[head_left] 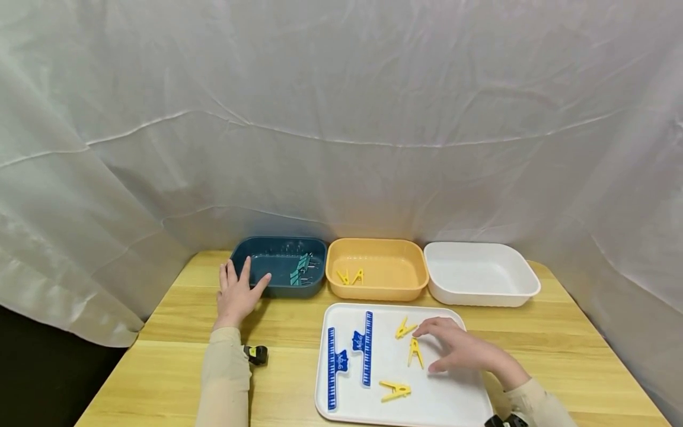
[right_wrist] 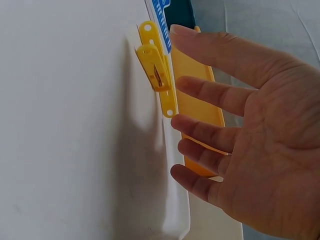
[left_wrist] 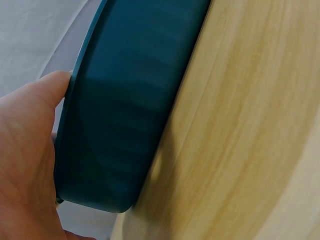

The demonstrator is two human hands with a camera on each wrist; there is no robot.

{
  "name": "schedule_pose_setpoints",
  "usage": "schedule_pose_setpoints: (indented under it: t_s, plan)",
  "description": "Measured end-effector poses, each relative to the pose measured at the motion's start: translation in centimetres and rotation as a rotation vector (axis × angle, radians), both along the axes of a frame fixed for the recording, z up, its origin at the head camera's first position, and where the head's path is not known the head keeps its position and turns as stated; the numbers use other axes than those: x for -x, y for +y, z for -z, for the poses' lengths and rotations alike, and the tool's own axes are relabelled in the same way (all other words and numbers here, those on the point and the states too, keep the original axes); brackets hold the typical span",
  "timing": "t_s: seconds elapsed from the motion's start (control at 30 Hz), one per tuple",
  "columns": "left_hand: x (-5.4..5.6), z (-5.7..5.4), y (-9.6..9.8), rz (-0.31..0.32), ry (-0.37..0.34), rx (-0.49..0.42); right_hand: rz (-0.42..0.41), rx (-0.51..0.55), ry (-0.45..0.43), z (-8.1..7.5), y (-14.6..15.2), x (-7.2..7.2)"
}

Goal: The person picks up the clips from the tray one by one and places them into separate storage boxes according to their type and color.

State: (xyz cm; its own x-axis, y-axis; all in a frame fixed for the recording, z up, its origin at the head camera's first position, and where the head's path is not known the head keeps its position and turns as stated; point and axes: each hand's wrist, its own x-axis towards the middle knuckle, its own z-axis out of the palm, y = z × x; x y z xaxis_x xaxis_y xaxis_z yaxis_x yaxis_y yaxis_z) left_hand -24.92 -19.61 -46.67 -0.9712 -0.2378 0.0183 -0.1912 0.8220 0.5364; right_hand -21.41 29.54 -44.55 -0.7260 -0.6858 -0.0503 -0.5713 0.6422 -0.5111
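Observation:
My left hand (head_left: pixel 235 299) rests at the left front rim of a dark teal bin (head_left: pixel 277 292), fingers spread over the edge; in the left wrist view its thumb (left_wrist: pixel 52 87) touches that rim. Above the white tray (head_left: pixel 448 409) hovers my right hand (head_left: pixel 464 349), fingers apart and holding nothing. Nearest to it are two yellow clips (head_left: pixel 414 347), close by its fingertips; one yellow clip (right_wrist: pixel 149 55) shows beside the fingers in the right wrist view. A third yellow clip (head_left: pixel 396 389) lies lower on the tray. Two blue piano-patterned clips (head_left: pixel 367 350) lie at the tray's left.
Teal binder clips (head_left: pixel 296 276) sit in the dark teal bin's right end. Beside it stands a yellow bin (head_left: pixel 397 293) holding two yellow clips (head_left: pixel 350 276), then a white bin (head_left: pixel 482 298). Behind the wooden table (head_left: pixel 288 379) hangs a pale curtain (head_left: pixel 373 118).

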Motion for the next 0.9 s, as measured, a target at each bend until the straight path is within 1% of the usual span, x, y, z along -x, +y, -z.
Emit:
schedule_pose_setpoints:
  t_s: [0.23,0.53,0.77,0.9]
  plan:
    - [0.0,0.2,-0.1,0.002,0.001,-0.002,0.004,-0.022,-0.013,-0.1,-0.6,-0.1]
    - [0.1,0.0,-0.1,0.0,0.001,-0.011,0.025,-0.056,0.017,0.2,-0.9,0.1]
    - [0.0,-0.1,0.0,0.003,-0.001,-0.005,0.032,-0.057,-0.01,0.1,-1.3,-0.1]
    - [0.0,-0.1,0.0,0.001,-0.002,0.002,0.03,-0.063,-0.009,0.0,-1.4,-0.2]
